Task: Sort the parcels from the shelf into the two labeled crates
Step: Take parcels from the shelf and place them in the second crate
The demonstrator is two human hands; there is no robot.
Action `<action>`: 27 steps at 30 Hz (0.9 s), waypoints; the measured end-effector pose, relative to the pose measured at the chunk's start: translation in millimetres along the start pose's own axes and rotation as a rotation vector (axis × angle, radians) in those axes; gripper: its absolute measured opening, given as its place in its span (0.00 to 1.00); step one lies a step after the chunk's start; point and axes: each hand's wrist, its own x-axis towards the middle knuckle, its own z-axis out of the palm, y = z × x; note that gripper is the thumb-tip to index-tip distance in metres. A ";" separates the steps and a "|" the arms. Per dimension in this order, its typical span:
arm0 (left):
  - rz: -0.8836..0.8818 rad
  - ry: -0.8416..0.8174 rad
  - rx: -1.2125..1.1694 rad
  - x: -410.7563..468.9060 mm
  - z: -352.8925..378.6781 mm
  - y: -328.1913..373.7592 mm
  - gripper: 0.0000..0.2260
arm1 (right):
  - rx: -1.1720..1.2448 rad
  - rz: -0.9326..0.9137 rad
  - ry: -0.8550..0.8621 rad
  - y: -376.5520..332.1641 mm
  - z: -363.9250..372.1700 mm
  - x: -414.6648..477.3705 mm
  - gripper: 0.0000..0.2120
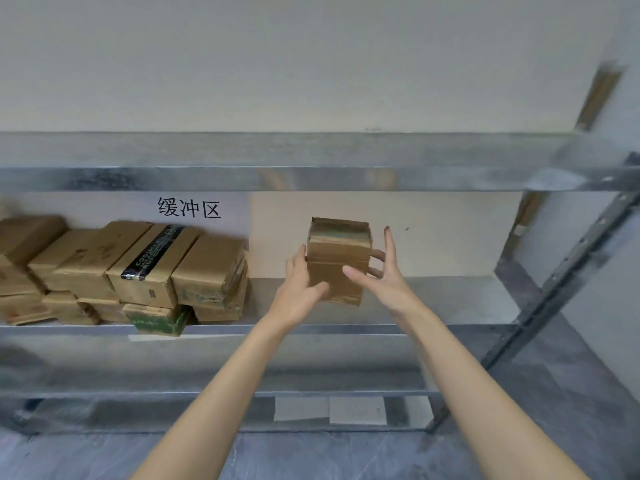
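I grip the cardboard parcel (337,258) between left hand (301,285) and right hand (377,277), thumbs on its front; stacked parcels (145,265) lie well left. Picking step, I judge: next, carry it toward the unseen crates.

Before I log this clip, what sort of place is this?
Probably a parcel storeroom or small warehouse: a galvanised metal shelf, taped cardboard parcels stacked below a wall sign reading 缓冲区, and the left hand and right hand gripping one brown parcel.
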 end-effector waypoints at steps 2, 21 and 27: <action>0.025 0.000 -0.009 -9.4 20.6 25.6 0.42 | 0.039 -0.039 0.056 -11.9 -26.3 -21.2 0.59; 0.503 -0.485 -0.336 -112.6 306.2 254.9 0.31 | -0.317 -0.238 0.797 -70.1 -321.4 -300.5 0.41; 0.608 -0.680 -0.339 -158.1 384.6 304.5 0.31 | -0.352 -0.244 1.037 -66.1 -374.4 -388.7 0.40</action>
